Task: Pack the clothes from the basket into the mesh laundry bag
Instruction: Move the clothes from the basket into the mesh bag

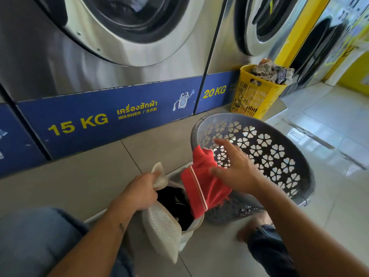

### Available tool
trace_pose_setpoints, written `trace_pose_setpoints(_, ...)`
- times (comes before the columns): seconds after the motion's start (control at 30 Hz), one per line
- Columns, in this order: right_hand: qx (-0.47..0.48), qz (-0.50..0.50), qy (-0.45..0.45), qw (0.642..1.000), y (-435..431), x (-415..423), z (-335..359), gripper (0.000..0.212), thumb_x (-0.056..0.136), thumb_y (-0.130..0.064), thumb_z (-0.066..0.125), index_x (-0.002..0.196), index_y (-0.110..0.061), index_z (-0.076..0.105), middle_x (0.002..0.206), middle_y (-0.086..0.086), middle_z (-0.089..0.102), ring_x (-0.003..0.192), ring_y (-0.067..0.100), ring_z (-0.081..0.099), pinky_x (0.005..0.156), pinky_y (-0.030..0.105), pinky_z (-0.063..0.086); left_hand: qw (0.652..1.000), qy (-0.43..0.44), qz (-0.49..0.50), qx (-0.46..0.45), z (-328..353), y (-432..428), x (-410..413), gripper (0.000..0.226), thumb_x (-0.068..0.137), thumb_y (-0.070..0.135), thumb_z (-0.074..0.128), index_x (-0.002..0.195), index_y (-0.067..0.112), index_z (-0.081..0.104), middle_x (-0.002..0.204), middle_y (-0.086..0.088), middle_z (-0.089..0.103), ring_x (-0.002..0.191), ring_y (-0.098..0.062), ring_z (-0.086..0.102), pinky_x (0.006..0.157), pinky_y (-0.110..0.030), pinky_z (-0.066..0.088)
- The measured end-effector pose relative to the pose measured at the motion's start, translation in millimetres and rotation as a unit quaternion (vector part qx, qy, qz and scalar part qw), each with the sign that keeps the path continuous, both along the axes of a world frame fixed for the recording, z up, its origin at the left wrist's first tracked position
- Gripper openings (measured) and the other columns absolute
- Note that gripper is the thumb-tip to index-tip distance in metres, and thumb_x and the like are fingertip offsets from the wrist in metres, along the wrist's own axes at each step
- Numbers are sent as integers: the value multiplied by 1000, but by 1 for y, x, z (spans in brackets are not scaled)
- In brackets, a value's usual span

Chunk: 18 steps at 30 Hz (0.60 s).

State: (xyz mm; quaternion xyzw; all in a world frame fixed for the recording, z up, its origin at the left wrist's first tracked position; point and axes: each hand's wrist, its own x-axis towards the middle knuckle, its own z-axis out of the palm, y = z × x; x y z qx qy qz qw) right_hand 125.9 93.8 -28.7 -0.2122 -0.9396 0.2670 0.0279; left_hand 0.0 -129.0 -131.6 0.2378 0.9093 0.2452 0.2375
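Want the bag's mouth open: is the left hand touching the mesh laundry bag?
Touching. The head view shows the left hand gripping the mesh laundry bag by its rim.

Left forearm [111,222] in shot, bare from the frame edge right down to the left grip [139,192]. And there's a small dark mark [121,228] on it, a little way up from the wrist, too blurred to read. Right forearm [289,212] is bare too, all the way to the right grip [235,166]. Low on the left, a leg in faded blue denim [30,240]. On the right, darker denim [265,248] with a stitched hem showing, and a bare foot [249,230] just past that hem, blurred.
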Motion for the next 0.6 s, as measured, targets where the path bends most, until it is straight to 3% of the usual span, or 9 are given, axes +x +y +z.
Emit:
trace_pose_setpoints(0.07,-84,0,-92,992,8,-10,-9,99,70,-43,75,152,-51,20,148,10,46,126,30,53,105,48,47,1000,-2,-3,-1,0,4,1,69,88,11,53,151,29,31,145,-10,45,130,-29,45,106,-34,39)
trace_pose_setpoints(0.13,-108,29,-130,985,6,-15,-20,98,75,-33,76,153,-53,19,138,10,55,110,26,62,96,44,54,1000,-9,-2,-3,-1,5,0,71,86,10,52,151,30,30,146,-11,44,131,-29,45,106,-35,39)
trace_pose_setpoints(0.2,-92,27,-101,990,3,-16,-27,88,78,-23,76,149,-48,32,123,7,62,98,22,64,86,38,56,1000,-10,0,-6,-3,2,-2,72,86,12,52,151,32,30,147,-10,44,131,-29,45,106,-35,39)
trace_pose_setpoints(0.33,-76,1,-21,997,1,-10,-32,58,75,-18,79,121,-38,51,101,-2,65,82,12,65,62,27,56,1000,-7,-3,-6,-5,-2,-3,71,87,13,51,152,31,27,149,-8,40,133,-28,41,109,-36,36)
trace_pose_setpoints(0.47,-22,-1,30,999,-6,-5,-31,43,69,-18,82,101,-30,56,96,-5,65,80,15,67,65,36,60,1000,-4,-10,-1,-2,-1,0,71,88,12,52,152,31,27,146,-7,44,129,-28,45,106,-36,39)
trace_pose_setpoints(0.6,56,4,63,996,-11,-6,-17,28,72,-7,73,86,-24,58,88,-6,62,74,17,63,60,38,57,1000,-12,-13,2,-5,-3,-1,69,88,13,51,151,30,30,147,-5,42,130,-27,44,107,-36,38)
